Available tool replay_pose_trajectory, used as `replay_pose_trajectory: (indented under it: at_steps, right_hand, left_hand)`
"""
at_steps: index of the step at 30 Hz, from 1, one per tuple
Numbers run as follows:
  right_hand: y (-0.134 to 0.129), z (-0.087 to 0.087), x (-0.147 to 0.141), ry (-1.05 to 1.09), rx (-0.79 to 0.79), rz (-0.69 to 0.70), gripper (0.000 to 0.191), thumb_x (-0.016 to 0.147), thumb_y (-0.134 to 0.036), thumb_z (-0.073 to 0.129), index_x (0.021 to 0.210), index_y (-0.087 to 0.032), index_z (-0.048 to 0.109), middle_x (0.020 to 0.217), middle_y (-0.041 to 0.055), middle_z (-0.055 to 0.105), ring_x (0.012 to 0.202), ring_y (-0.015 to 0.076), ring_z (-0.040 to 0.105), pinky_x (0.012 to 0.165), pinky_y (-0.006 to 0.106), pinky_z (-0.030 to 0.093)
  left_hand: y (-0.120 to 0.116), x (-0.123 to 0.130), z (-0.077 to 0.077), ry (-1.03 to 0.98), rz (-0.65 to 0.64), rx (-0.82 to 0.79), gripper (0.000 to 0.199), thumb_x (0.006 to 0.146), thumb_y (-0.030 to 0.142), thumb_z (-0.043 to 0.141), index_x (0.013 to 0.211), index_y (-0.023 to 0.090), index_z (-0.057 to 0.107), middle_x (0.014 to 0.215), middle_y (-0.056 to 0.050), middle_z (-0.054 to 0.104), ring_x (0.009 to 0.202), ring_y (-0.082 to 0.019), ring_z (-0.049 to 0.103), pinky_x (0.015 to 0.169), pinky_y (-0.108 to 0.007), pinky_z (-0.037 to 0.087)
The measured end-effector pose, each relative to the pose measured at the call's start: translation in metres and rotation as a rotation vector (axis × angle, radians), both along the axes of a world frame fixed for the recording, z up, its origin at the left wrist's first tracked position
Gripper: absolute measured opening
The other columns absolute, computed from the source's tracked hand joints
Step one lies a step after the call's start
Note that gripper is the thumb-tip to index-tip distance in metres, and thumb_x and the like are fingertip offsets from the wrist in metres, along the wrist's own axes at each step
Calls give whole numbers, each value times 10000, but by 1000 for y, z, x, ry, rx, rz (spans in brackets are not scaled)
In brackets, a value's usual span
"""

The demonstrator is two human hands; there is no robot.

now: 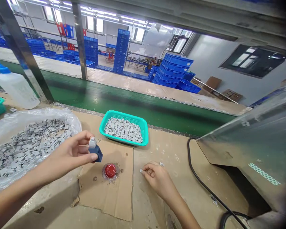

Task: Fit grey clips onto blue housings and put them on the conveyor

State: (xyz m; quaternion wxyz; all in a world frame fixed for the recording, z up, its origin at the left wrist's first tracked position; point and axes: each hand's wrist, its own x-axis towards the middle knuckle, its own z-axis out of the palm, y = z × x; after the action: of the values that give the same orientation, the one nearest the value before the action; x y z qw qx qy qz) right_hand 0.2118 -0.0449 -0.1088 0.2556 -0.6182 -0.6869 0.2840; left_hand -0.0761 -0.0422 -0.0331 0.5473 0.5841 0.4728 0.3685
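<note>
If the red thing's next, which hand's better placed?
Probably the left hand: its blue block looks closer to the red thing. The right hand is beyond the cardboard's edge, pinching a pale part.

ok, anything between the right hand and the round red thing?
Nothing visible. From the right hand, pinching a small grey piece, to the round red thing lies only table and flat, stained cardboard. The left hand, holding a dark blue block, is off to the other side.
</note>
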Motion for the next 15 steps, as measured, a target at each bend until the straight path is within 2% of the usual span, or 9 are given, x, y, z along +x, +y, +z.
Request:
replay_pose_trajectory:
  at_steps: [3, 7, 10, 15]
  right_hand:
    - [-2, 3, -1, -81, 52, 64, 149, 715, -179, 491, 671, -181, 633, 696, 58, 585, 580, 172, 519, 544, 291, 413]
    - [-9, 2, -4, -142, 113, 72, 167, 760, -177, 439, 846, -162, 582, 721, 50, 556, 567, 156, 512, 525, 279, 430]
    - [-12, 2, -4, -157, 142, 93, 130, 771, -161, 425, 787, -171, 553, 774, 52, 561, 609, 148, 526, 562, 273, 451]
    - [-11, 3, -6, -160, 167, 139, 157, 783, -175, 438, 784, -182, 595, 814, 59, 607, 652, 153, 565, 583, 270, 480]
  left_hand:
    - [9, -3, -14, -134, -4, -137, 231, 738, 326, 584, 905, 219, 468, 840, -6, 559, 820, -149, 562, 715, -244, 471]
    - [17, 1, -23, -248, -44, -215, 201, 760, 316, 572, 900, 203, 483, 862, -16, 560, 834, -132, 541, 704, -204, 458]
    - [17, 1, -29, -268, -55, -236, 172, 765, 298, 569, 875, 192, 489, 863, -18, 555, 819, -121, 530, 692, -192, 448]
    - [17, -4, -36, -284, -60, -269, 163, 770, 290, 563, 876, 192, 488, 845, -5, 549, 800, -111, 526, 692, -192, 435]
